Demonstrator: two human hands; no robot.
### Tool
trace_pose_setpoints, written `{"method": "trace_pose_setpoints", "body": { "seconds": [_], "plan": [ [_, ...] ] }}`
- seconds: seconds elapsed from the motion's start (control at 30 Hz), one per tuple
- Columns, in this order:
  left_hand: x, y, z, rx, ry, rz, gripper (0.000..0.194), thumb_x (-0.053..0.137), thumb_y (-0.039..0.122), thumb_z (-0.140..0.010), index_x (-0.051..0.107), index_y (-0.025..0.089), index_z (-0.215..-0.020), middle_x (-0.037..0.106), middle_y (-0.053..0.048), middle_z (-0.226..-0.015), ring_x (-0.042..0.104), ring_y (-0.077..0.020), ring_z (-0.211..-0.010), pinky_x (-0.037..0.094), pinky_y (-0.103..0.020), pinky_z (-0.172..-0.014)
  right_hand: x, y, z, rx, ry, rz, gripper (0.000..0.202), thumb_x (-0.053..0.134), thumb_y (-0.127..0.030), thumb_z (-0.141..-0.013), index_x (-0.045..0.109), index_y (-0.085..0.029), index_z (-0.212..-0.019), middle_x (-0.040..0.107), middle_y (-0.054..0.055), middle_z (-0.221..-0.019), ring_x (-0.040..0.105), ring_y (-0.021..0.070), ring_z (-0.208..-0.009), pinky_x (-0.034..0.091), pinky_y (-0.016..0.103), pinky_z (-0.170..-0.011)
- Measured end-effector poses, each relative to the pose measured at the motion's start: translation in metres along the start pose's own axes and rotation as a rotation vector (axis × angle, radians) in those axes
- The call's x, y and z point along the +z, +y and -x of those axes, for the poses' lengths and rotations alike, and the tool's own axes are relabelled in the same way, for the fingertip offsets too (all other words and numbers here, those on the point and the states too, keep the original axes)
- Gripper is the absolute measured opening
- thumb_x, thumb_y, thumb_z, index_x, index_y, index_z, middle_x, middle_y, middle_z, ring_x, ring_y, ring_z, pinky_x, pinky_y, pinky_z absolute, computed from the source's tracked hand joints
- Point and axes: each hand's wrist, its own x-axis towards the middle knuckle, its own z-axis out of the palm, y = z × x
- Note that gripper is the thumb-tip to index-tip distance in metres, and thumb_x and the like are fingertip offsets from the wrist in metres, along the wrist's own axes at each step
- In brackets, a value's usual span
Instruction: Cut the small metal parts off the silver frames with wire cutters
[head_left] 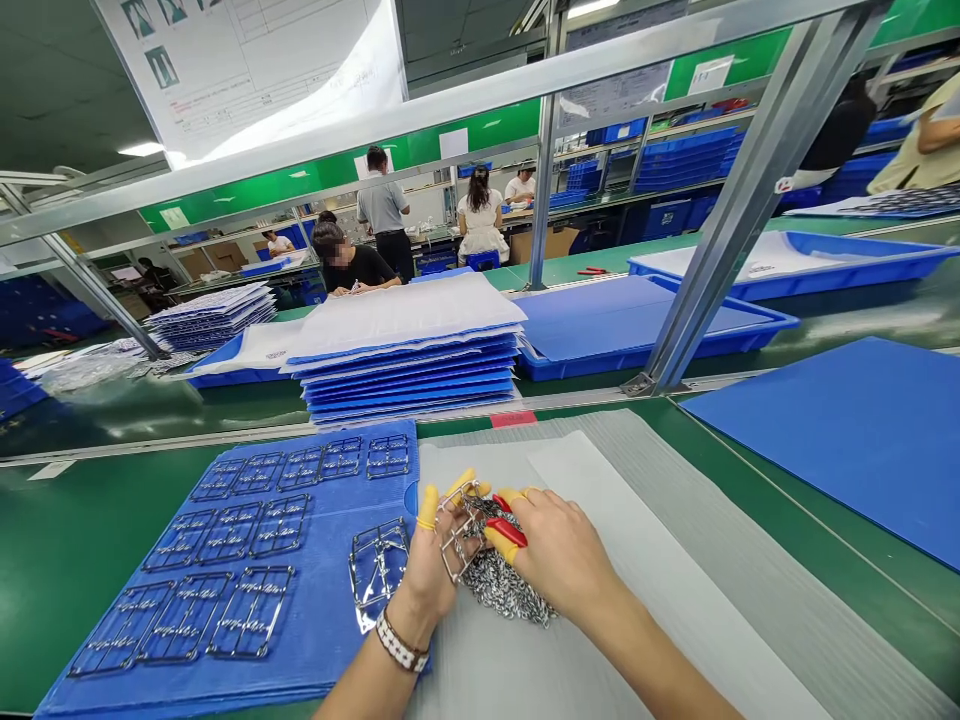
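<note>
My left hand (435, 550), with yellow finger cots on its fingertips, holds up a rectangular metal wire frame (454, 552). In my right hand (551, 535), also wearing yellow finger cots, is a pair of red-handled pliers (508, 531). The pliers' tips are hidden near the frame's edge. Right behind and below both hands lies a heap of silver and black chains (506, 595) on white sheeting (600, 640). To the left, several similar metal frames (251, 612) with script lettering lie in rows on a blue board (315, 600). Another frame (367, 575) sits close to my left wrist.
A tall stack of blue boards and white sheets (412, 345) stands across the bench. Blue trays (622, 325) lie beyond a metal rail and slanted post (739, 220). A blue sheet (847, 440) is on the right. Co-workers (352, 260) sit and stand farther back.
</note>
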Motion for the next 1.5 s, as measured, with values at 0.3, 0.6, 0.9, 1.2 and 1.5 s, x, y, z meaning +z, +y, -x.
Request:
{"method": "trace_pose_setpoints", "body": {
  "seconds": [0.3,0.6,0.9,1.2,1.5],
  "plan": [
    [-0.005,0.000,0.002,0.030,-0.034,-0.127,0.050,0.049,0.049,-0.085,0.059,0.017,-0.122,0.061,-0.011,-0.120,0.052,-0.0289,-0.112,0.044,-0.038,-0.087,-0.013,0.013,-0.001,0.009,-0.139,-0.208,0.020,0.054,-0.037,-0.080,0.065,-0.022,-0.088,0.065,0.004,-0.079,0.061,0.0189,-0.075,0.038,0.027,-0.059],
    [-0.005,-0.001,0.000,-0.025,-0.084,-0.118,0.054,0.048,0.050,-0.085,0.057,0.015,-0.124,0.059,-0.014,-0.122,0.050,-0.0308,-0.113,0.046,-0.041,-0.085,-0.003,0.011,0.007,-0.043,0.022,0.055,0.019,0.059,-0.026,-0.077,0.064,-0.021,-0.095,0.066,0.006,-0.082,0.059,0.0218,-0.077,0.037,0.032,-0.065],
    [-0.003,0.005,-0.002,-0.076,-0.124,0.039,0.055,0.038,0.053,-0.088,0.059,0.012,-0.119,0.057,-0.016,-0.122,0.057,-0.0266,-0.097,0.049,-0.043,-0.081,0.003,0.015,0.013,-0.019,0.061,0.114,0.022,0.059,-0.015,-0.074,0.065,-0.021,-0.095,0.067,0.005,-0.080,0.058,0.0213,-0.074,0.037,0.033,-0.066],
    [-0.002,-0.001,0.001,0.037,-0.030,0.013,0.056,0.047,0.050,-0.086,0.037,0.031,-0.138,0.049,-0.010,-0.134,0.057,-0.0222,-0.096,0.050,-0.046,-0.084,0.005,0.020,0.023,-0.027,0.164,0.042,0.023,0.063,-0.022,-0.076,0.064,-0.021,-0.098,0.065,0.004,-0.080,0.058,0.0197,-0.072,0.039,0.032,-0.066],
    [-0.009,0.000,-0.002,0.072,-0.062,0.151,0.053,0.054,0.042,-0.084,0.048,0.018,-0.132,0.059,-0.014,-0.116,0.055,-0.0234,-0.097,0.045,-0.049,-0.089,0.012,0.023,0.023,-0.096,0.297,-0.009,0.025,0.064,-0.022,-0.074,0.062,-0.020,-0.099,0.064,0.003,-0.079,0.057,0.0186,-0.071,0.038,0.031,-0.065]
  ]
}}
